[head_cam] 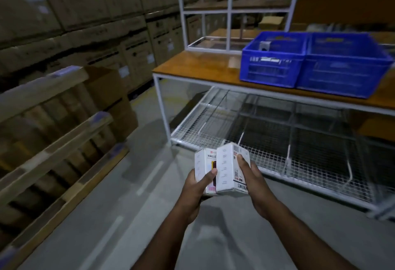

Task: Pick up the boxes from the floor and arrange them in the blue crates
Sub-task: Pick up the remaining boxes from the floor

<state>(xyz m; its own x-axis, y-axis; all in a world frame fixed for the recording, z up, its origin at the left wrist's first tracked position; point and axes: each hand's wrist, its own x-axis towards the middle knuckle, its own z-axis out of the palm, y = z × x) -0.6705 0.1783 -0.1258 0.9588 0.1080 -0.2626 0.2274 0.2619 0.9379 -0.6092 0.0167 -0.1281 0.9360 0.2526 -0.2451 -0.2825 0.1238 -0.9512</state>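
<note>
The left hand (197, 186) has its fingers wrapped around a white box (206, 171), and the right hand (253, 181) grips a second white box (229, 170) touching it (thumb pressed on its face), both held above the grey floor (132, 216). Two blue crates (271, 66) (344, 70) sit side by side on the desk (198, 66) ahead, well apart from the boxes.
</note>
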